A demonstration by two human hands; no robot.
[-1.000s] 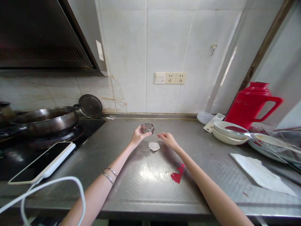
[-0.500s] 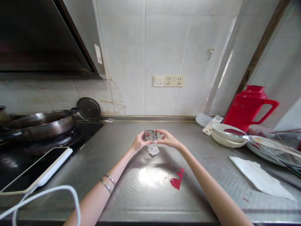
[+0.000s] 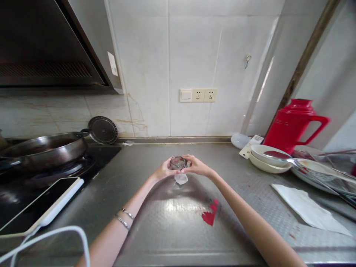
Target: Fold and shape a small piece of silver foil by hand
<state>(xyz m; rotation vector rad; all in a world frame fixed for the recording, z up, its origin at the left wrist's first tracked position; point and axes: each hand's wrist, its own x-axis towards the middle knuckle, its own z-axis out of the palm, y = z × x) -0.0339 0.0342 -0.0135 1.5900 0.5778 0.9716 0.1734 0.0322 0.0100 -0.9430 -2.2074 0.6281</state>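
Observation:
A small round, clear glass with dark glints sits between my hands over the middle of the metal counter. My left hand is wrapped round its left side, thumb pointing inward at the front. From the right, my right hand curls its fingers against the other side, and the two thumbs nearly meet in front. Just below the hands lies a crumpled white paper tag, like a tea bag label. Whether the glass rests on the counter I cannot tell.
A torn red scrap is nearer on the counter. To the left are a pan on the stove and a phone with a white cable. At right stand a red thermos, stacked bowls and a white napkin.
The view has shifted slightly. My right hand's fingers have drawn in closer around the glass, and my hands sit a little lower, nearer the paper tag.

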